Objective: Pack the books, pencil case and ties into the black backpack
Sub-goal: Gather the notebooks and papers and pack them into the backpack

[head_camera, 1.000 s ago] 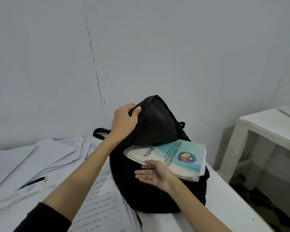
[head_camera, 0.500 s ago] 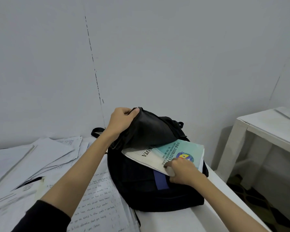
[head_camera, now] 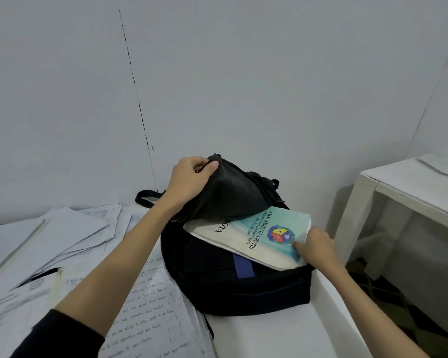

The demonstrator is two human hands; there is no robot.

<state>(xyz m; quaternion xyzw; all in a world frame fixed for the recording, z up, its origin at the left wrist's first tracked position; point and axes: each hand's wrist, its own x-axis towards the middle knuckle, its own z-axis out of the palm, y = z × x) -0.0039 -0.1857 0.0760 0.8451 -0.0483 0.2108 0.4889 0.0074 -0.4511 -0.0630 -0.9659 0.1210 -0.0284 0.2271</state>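
On a white table (head_camera: 282, 334) set against a pale wall, loose handwritten papers (head_camera: 70, 244) spread to the left; a second white table (head_camera: 409, 187) stands at the right. The black backpack (head_camera: 233, 282) lies near the edge, its flap lifted — the left hand (head_camera: 189, 182) grips that flap, fingers curled round the fabric. The teal-covered book (head_camera: 256, 239) sits half inside the opening; the right hand (head_camera: 317, 246) pinches its outer corner. Half a second ago that hand was at the book's near edge — it has since shifted right, and the flap stays raised.
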